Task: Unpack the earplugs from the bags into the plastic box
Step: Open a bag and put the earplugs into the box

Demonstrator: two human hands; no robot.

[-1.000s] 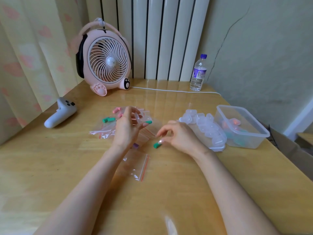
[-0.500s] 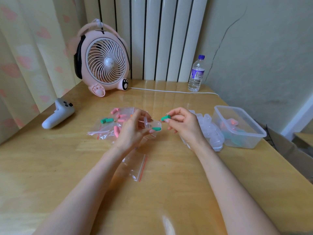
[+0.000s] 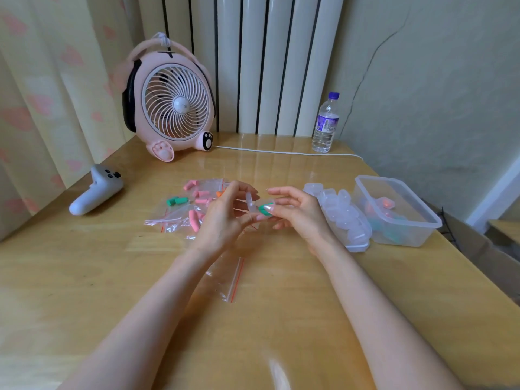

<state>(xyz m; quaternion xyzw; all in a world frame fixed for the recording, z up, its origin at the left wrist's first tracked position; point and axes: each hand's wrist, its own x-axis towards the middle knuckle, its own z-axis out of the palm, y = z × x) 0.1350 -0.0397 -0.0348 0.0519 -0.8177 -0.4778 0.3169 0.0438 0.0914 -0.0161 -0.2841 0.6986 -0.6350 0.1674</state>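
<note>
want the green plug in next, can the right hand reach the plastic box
probably yes: the right hand, pinching a green earplug, is left of the plastic box, whose top is open. only a low pile of clear cases lies between, and it could pass over.

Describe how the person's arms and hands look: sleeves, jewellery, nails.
The left forearm and right forearm are bare to the picture's lower edge; no sleeve shows. No watch or bracelet at either wrist. The left hand and right hand wear no gloves. The right hand's fingernails look long and pale.
</note>
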